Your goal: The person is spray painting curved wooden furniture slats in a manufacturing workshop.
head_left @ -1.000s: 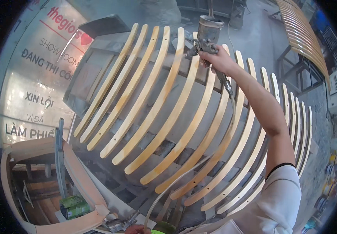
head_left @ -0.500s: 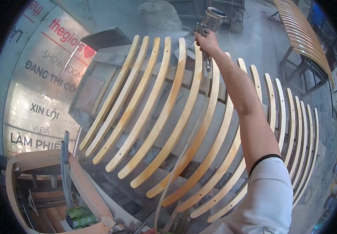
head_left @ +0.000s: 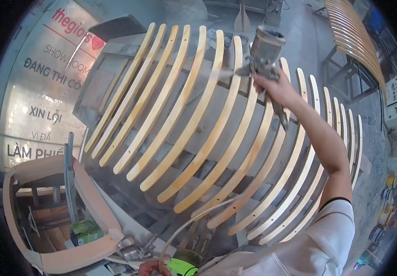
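While your right hand grips the grey metal spray gun with its cup on top, fingers wrapped fully round the handle, a pale mist leaves the nozzle toward the left and falls on the far ends of the curved pale wooden slats. These slats lie side by side across a grey metal rack, fanning from far left to near right. By the look of it, the coating step is under way at the far end of the middle slats. A thin translucent hose loops from below toward the near edge, where your left hand shows only in part beside a bright green object; whether its fingers are spread or holding something cannot be told. A second curved wooden frame stands at near left. The next pass probably calls for an even sweep along each slat's length, nozzle held at a steady stand-off, hose kept off the wet wood.
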`<state>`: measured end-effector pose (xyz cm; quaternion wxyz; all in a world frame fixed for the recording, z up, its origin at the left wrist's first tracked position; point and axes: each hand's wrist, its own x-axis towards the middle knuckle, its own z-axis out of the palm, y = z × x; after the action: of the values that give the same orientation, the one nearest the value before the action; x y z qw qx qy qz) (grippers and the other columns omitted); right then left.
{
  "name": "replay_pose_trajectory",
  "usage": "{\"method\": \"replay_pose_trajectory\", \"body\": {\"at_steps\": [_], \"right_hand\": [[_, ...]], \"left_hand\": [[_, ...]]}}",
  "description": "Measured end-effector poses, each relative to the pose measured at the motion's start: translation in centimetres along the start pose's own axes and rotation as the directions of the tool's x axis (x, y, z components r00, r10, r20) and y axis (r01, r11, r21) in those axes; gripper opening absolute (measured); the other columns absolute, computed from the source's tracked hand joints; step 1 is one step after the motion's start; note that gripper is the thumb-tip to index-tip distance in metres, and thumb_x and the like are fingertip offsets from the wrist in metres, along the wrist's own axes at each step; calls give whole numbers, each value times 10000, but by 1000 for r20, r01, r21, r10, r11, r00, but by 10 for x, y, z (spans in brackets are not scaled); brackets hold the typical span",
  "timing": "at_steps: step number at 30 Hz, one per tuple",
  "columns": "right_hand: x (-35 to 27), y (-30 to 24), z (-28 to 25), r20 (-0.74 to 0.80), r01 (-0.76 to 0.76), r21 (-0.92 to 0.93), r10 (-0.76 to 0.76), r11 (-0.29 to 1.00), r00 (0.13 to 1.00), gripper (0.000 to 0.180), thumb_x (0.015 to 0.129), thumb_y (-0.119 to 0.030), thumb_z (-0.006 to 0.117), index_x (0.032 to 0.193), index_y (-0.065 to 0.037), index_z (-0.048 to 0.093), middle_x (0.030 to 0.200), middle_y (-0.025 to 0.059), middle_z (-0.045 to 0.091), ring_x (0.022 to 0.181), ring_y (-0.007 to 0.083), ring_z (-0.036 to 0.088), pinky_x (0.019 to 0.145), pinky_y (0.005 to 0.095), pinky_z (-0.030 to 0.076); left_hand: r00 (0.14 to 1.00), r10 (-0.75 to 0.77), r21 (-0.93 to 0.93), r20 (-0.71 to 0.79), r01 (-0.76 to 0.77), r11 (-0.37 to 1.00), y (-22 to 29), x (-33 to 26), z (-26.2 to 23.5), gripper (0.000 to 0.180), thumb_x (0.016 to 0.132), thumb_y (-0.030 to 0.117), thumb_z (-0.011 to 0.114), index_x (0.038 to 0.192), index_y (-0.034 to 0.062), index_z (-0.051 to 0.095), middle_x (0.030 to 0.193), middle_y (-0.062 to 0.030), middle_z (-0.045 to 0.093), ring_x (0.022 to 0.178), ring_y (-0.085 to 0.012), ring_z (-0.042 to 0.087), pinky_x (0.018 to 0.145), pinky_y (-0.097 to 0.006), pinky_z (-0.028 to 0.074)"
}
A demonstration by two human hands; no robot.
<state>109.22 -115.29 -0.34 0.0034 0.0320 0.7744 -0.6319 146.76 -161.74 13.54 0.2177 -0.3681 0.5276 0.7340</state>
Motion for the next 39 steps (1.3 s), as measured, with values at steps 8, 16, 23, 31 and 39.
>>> {"method": "replay_pose_trajectory", "body": {"at_steps": [8,16,23,31,39], "right_hand": [[-33,-29,51,194,-57,82,41,995,980,209,921,-236,637,956,-39,573,715,23,607,551,87,548,398,240,417],[34,-42,122,-177,220,34,-211,975,961,234,905,-262,644,923,-36,588,679,26,578,541,107,523,437,283,427],[-60,-54,214,122,-30,184,8,983,993,204,912,-229,642,997,-51,587,727,35,610,516,99,531,409,249,422],[-39,-60,282,308,-29,233,-46,972,950,226,895,-199,660,1038,-40,586,682,-2,576,484,85,484,422,263,385],[49,-57,303,-28,188,19,-188,982,982,284,888,-195,639,1092,0,607,857,157,668,819,285,650,739,401,497]], "left_hand": [[986,-15,26,166,11,1000,-12,-8,-19,492,795,152,728,1234,31,542,898,-95,631,688,-199,606,582,-315,508],[994,76,-97,80,-68,993,-37,-12,-73,548,734,107,729,1217,-47,522,839,-186,665,730,-304,678,645,-390,565],[962,260,-267,79,-231,936,-40,-22,-96,537,731,78,684,1228,-25,508,782,-196,652,683,-355,678,517,-403,526],[955,278,-317,105,-233,919,-45,-12,-101,535,730,74,692,1223,-33,511,788,-202,649,667,-351,671,540,-404,539],[976,198,-324,86,-160,933,-54,-10,-107,511,767,105,699,1227,-30,522,821,-185,656,741,-339,668,694,-428,554]]}}
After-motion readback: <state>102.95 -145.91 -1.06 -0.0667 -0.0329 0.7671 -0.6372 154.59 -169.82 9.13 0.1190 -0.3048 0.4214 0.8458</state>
